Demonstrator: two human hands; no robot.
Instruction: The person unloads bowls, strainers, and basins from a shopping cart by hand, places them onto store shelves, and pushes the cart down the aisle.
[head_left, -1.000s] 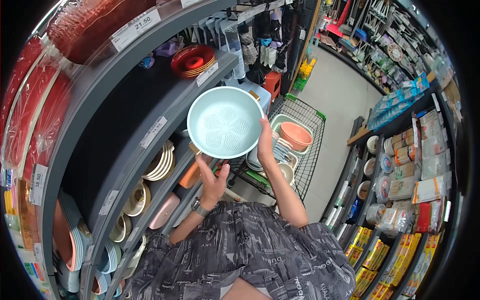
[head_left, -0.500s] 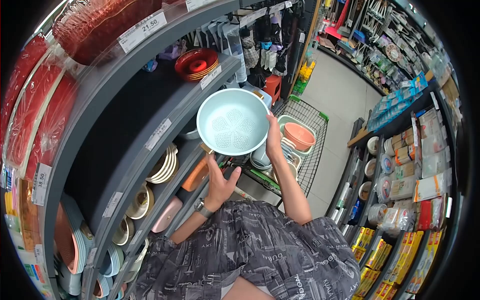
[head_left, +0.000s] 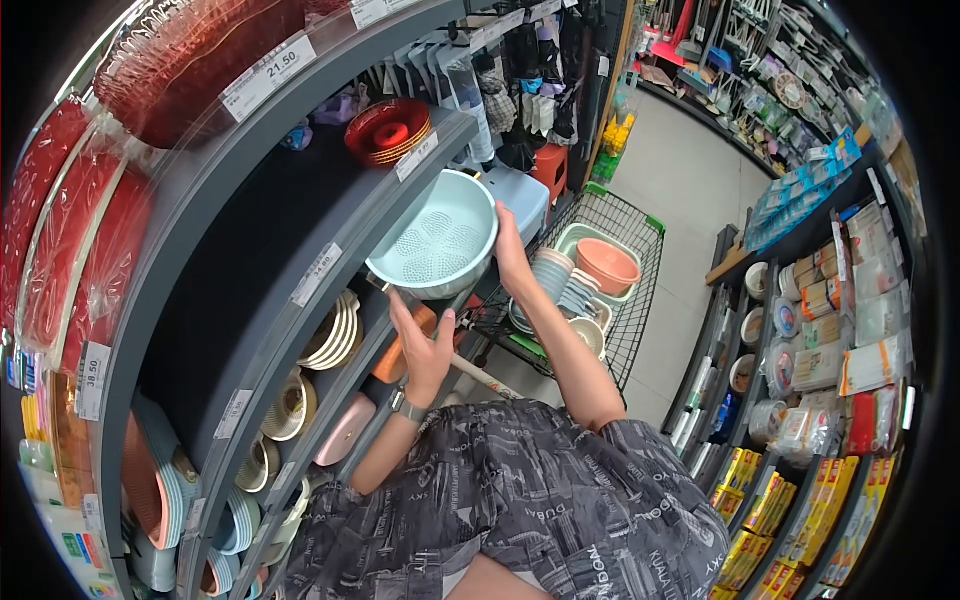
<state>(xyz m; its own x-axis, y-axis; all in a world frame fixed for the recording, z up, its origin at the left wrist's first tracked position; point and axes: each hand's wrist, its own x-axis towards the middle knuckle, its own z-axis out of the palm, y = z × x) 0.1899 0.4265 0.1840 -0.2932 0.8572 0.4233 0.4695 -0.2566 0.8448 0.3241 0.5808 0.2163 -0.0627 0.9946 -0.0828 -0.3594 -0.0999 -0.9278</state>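
Gripping a round, pale-blue colander (head_left: pixel 435 240) near the edge of the dark shelf (head_left: pixel 240 270) with my right hand (head_left: pixel 510 245), I have my left hand (head_left: pixel 425 357) spread wide at its handle (head_left: pixel 378 284); hole clusters form petals across its base.

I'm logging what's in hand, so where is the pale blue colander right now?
In the head view, the pale blue colander is above and left of centre, held between the left hand and right hand, below the stacked red dishes.
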